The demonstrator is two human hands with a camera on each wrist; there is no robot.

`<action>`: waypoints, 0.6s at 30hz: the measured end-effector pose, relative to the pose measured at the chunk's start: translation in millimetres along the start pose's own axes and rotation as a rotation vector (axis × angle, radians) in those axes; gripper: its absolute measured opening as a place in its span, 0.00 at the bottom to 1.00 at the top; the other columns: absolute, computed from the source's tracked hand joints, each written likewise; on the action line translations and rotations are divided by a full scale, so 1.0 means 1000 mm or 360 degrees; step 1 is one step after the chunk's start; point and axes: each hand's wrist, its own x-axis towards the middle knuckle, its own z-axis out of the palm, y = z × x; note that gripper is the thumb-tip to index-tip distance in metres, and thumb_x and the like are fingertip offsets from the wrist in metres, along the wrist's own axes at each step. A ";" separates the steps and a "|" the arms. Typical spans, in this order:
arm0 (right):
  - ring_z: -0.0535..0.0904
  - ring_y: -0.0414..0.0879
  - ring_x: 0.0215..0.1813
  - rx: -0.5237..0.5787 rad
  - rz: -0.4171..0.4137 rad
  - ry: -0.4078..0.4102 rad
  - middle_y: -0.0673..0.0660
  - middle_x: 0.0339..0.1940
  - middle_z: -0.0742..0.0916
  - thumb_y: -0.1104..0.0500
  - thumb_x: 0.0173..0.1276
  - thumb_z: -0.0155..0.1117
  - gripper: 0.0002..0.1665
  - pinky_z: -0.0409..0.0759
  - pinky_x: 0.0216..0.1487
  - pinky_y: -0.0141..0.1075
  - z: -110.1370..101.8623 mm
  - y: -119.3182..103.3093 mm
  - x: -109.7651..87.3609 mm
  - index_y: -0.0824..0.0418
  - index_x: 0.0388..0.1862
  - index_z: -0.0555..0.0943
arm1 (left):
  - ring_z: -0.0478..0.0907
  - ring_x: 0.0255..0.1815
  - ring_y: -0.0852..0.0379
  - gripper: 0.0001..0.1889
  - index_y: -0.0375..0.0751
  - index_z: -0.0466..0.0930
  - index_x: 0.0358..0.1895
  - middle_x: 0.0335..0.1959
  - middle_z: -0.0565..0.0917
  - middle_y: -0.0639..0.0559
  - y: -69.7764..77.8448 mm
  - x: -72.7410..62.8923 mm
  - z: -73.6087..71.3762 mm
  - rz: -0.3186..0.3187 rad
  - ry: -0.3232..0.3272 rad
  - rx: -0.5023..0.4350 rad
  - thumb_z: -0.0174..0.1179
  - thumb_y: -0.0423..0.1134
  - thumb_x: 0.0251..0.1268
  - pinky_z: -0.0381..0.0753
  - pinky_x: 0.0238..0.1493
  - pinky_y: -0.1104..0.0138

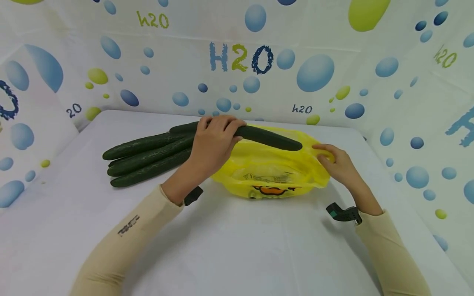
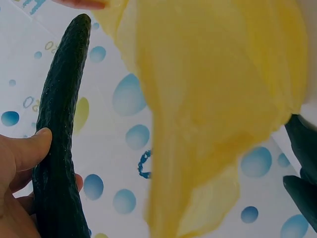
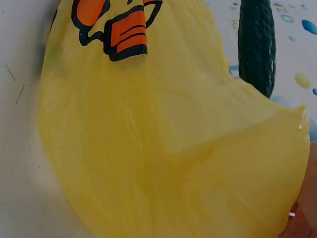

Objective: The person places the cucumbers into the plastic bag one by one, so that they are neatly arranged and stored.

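Observation:
My left hand (image 1: 214, 144) grips a long dark green cucumber (image 1: 270, 138) around its middle, above the yellow plastic bag (image 1: 266, 191). In the left wrist view, the thumb lies along the side of this cucumber (image 2: 62, 104), and its bumpy skin shows. My right hand (image 1: 340, 166) holds the bag's right edge between thumb and fingers. The bag (image 3: 124, 129) fills much of the right wrist view, with the cucumber (image 3: 256, 49) beyond its rim; only a sliver of the right hand shows there. Several more cucumbers (image 1: 144, 162) lie together left of the bag, partly hidden behind the left hand.
A white cloth covers the table (image 1: 252, 242). Behind it hangs a white curtain (image 1: 192, 61) printed with blue and green drops, which also runs along both sides. A dark wrist camera (image 1: 342, 213) is strapped to the right wrist.

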 end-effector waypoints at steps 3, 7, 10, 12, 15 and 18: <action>0.60 0.68 0.72 0.0005 -0.0005 0.0002 0.72 0.73 0.65 0.61 0.78 0.46 0.23 0.66 0.66 0.61 0.000 0.001 -0.001 0.69 0.67 0.70 | 0.78 0.53 0.47 0.15 0.43 0.80 0.54 0.51 0.81 0.45 0.007 0.005 0.005 -0.0003 -0.0055 0.0010 0.61 0.43 0.68 0.71 0.54 0.53; 0.60 0.68 0.72 0.0013 -0.0017 0.0023 0.72 0.72 0.66 0.61 0.77 0.47 0.23 0.64 0.67 0.61 -0.001 0.002 -0.002 0.70 0.67 0.70 | 0.77 0.53 0.49 0.15 0.44 0.80 0.55 0.51 0.81 0.47 0.016 0.009 0.011 -0.0002 -0.0121 0.0026 0.61 0.43 0.69 0.71 0.55 0.54; 0.61 0.68 0.72 0.0016 -0.0039 0.0044 0.72 0.72 0.67 0.61 0.77 0.48 0.24 0.63 0.67 0.62 -0.001 0.003 -0.001 0.70 0.68 0.69 | 0.77 0.53 0.50 0.15 0.45 0.80 0.54 0.51 0.81 0.48 0.022 0.011 0.015 -0.0002 -0.0152 0.0028 0.61 0.44 0.69 0.71 0.54 0.56; 0.61 0.68 0.71 0.0013 -0.0059 0.0057 0.72 0.71 0.68 0.62 0.77 0.49 0.24 0.63 0.68 0.62 -0.002 0.003 0.000 0.70 0.68 0.69 | 0.77 0.52 0.50 0.15 0.45 0.80 0.54 0.50 0.81 0.48 0.026 0.012 0.018 -0.0004 -0.0161 0.0024 0.62 0.44 0.68 0.71 0.54 0.56; 0.61 0.68 0.71 0.0020 -0.0071 0.0065 0.72 0.71 0.68 0.62 0.77 0.49 0.24 0.63 0.68 0.61 -0.002 0.003 0.001 0.70 0.68 0.68 | 0.78 0.51 0.50 0.15 0.45 0.80 0.54 0.50 0.82 0.48 0.032 0.013 0.022 -0.0005 -0.0154 0.0020 0.62 0.44 0.68 0.72 0.54 0.56; 0.61 0.67 0.72 0.0022 -0.0061 0.0066 0.71 0.72 0.68 0.61 0.77 0.48 0.25 0.63 0.68 0.61 -0.003 0.002 0.001 0.69 0.69 0.69 | 0.79 0.50 0.51 0.14 0.45 0.80 0.54 0.50 0.82 0.49 0.039 0.015 0.026 -0.0019 -0.0157 0.0009 0.62 0.44 0.68 0.72 0.54 0.56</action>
